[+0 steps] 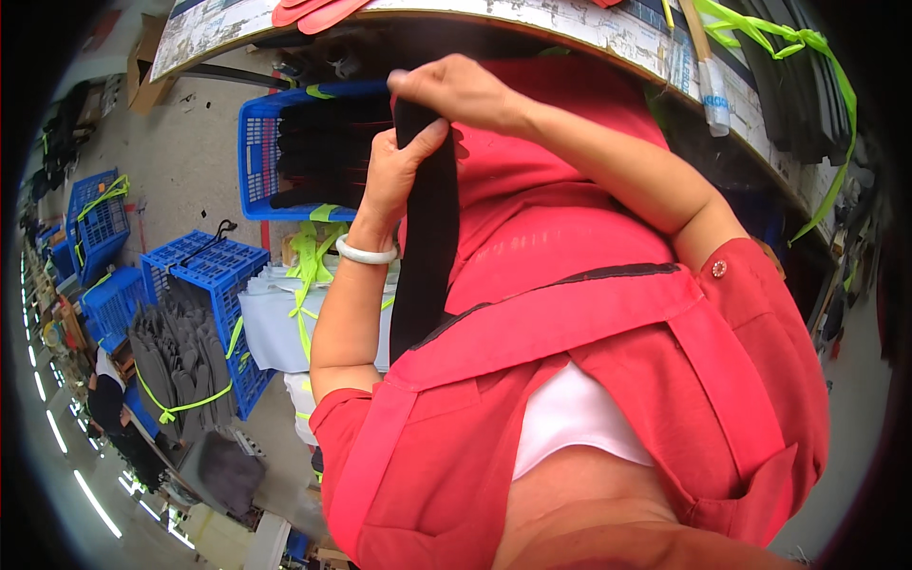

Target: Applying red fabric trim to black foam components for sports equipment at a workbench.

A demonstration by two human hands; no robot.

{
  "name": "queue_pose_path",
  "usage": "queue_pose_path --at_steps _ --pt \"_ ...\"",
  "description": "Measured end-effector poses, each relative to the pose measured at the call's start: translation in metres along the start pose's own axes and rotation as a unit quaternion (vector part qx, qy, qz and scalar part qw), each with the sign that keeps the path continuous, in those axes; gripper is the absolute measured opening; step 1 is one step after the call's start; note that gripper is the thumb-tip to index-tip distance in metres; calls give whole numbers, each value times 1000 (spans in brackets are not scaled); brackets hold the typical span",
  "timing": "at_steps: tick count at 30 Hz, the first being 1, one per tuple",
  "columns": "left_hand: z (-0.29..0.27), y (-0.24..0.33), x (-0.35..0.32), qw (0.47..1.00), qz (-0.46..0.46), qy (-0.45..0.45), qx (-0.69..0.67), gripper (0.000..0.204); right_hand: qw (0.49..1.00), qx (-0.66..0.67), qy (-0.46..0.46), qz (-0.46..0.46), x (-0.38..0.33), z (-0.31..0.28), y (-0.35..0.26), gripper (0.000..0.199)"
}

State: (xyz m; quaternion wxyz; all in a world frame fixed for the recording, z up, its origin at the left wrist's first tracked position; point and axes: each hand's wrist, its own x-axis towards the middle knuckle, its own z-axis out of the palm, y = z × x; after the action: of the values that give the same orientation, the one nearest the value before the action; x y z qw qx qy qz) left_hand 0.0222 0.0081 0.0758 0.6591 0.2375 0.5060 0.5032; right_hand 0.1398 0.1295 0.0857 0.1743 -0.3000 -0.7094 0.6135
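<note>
A long black strip of cloth-like material [429, 228] hangs in front of my red apron, its lower end near my waist. My left hand [394, 171], with a pale bangle [366, 251] on the wrist, is closed round the strip, thumb pressed on its face. Just above it, my right hand [465, 93] has its fingers curled at the strip's top end; part of the grip is hidden behind the knuckles. Beyond my left hand stands a blue plastic crate [249, 161] holding a stack of black pieces [318, 152].
A worn worktable [560, 30] runs along the top, with red flat pieces [318, 11] on it. Dark sheets tied with a green strap [841, 85] are at the right. Left are a blue crate [249, 313], grey bundled pieces [180, 351] and a pale tied stack [271, 318].
</note>
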Motion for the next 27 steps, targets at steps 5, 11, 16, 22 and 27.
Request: queue_pose_path --at_steps 5,11,16,22,27 --pt "4 -2 -2 995 40 34 89 21 995 -72 -5 -67 -20 -12 1 43" --pt "14 -2 11 992 -17 -13 122 17 1000 28 10 -8 -25 -21 18 41" --pt "24 2 11 997 21 -50 50 31 996 73 33 26 -39 -70 21 41" --pt "34 24 14 993 -4 -106 -43 26 952 -160 262 15 -73 -184 64 27" --pt "44 32 20 995 7 -91 27 21 852 -247 417 -199 -84 -243 78 17"
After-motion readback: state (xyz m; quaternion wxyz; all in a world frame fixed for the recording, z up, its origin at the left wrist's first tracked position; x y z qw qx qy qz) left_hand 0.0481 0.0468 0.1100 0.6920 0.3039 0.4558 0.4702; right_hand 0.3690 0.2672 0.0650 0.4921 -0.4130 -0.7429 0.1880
